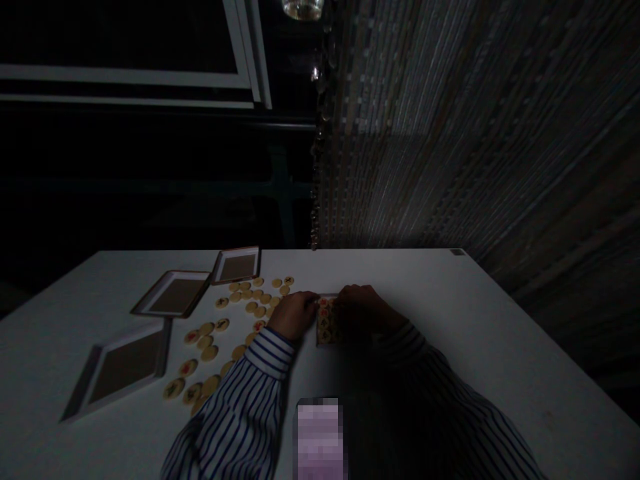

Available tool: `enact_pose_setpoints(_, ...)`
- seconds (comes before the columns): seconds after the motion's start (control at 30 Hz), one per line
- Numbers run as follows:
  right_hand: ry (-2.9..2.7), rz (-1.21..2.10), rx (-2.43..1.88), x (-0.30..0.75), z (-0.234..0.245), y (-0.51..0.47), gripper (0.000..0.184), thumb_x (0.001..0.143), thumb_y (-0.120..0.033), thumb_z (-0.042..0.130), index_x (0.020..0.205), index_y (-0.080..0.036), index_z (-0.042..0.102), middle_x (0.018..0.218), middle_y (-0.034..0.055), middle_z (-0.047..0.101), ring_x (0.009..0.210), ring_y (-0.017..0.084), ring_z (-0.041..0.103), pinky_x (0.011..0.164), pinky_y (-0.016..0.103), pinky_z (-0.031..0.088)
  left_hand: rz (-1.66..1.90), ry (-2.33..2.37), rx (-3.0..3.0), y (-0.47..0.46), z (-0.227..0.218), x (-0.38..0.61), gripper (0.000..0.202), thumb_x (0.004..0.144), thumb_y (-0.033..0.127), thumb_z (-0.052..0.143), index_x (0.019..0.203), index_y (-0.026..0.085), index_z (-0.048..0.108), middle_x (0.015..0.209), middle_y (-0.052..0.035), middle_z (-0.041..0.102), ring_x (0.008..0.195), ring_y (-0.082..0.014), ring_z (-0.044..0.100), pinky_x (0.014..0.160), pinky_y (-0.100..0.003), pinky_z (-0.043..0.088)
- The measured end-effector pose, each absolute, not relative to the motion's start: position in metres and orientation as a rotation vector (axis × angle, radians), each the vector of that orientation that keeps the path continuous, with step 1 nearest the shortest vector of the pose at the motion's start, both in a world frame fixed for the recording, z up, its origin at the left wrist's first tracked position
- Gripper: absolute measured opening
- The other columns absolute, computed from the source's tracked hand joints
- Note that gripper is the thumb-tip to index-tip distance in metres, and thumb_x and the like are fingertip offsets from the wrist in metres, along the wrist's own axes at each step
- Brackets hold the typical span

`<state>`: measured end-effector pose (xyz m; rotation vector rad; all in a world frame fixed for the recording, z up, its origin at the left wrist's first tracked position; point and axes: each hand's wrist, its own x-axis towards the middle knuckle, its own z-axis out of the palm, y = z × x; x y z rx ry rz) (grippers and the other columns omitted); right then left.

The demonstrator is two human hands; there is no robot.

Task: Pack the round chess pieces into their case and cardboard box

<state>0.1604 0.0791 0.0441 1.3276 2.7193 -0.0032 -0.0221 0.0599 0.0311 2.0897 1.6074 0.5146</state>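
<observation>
In the middle of the white table lies a small shallow box [326,345] with round wooden Chinese chess pieces [325,323] packed in rows, some marked red and some dark. My left hand [294,313] is at the far left corner of this box, its fingers bent together at the rim. Over the box's right side is my right hand [361,303], fingers curled down; shadow hides their tips and anything they hold. Many loose chess pieces [209,353] lie scattered left of my left forearm, a few face up with red or dark characters.
Three shallow trays or lids stand at the left: a near one [131,363], a middle one [173,293] and a far one [237,265]. A string curtain [425,133] hangs beyond the table [430,273] on the right. Something pixelated [320,440] is at the near edge.
</observation>
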Motion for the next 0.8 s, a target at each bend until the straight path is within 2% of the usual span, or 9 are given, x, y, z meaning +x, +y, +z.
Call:
enact_pose_setpoints(0.43, 2.683, 0.018, 1.324, 0.159, 0.042, 0.080, 0.025, 0.081, -0.030, 0.041, 0.092, -0.018, 0.060, 0.092, 0.0120, 0.058, 0.082, 0.021, 0.054, 0.064, 0.030, 0.038, 0.531, 1.577, 2.127, 0.061, 0.026, -0.023, 0.030, 0.079, 0.030, 0.043, 0.101, 0.018, 0.061, 0.098, -0.0076, 0.065, 0.090, -0.0184, 0.058, 0.079, -0.029, 0.042)
enact_pose_setpoints(0.63, 2.801, 0.001, 1.360, 0.168, 0.049, 0.084, 0.026, 0.082, -0.030, 0.041, 0.098, -0.022, 0.059, 0.097, 0.0088, 0.059, 0.088, 0.020, 0.053, 0.071, 0.029, 0.036, 0.633, 1.651, 2.120, 0.062, 0.038, -0.033, 0.029, 0.078, 0.026, 0.042, 0.100, 0.018, 0.061, 0.100, -0.0066, 0.064, 0.094, -0.0183, 0.057, 0.083, -0.028, 0.041)
enact_pose_setpoints(0.8, 3.004, -0.023, 1.424, 0.173, 0.053, 0.084, 0.028, 0.086, -0.025, 0.036, 0.104, -0.021, 0.057, 0.104, 0.0064, 0.058, 0.094, 0.017, 0.050, 0.080, 0.029, 0.033, 0.835, 1.743, 2.067, 0.060, 0.058, -0.059, 0.034, 0.079, 0.033, 0.042, 0.101, 0.015, 0.059, 0.103, -0.0071, 0.063, 0.096, -0.0184, 0.056, 0.086, -0.030, 0.041)
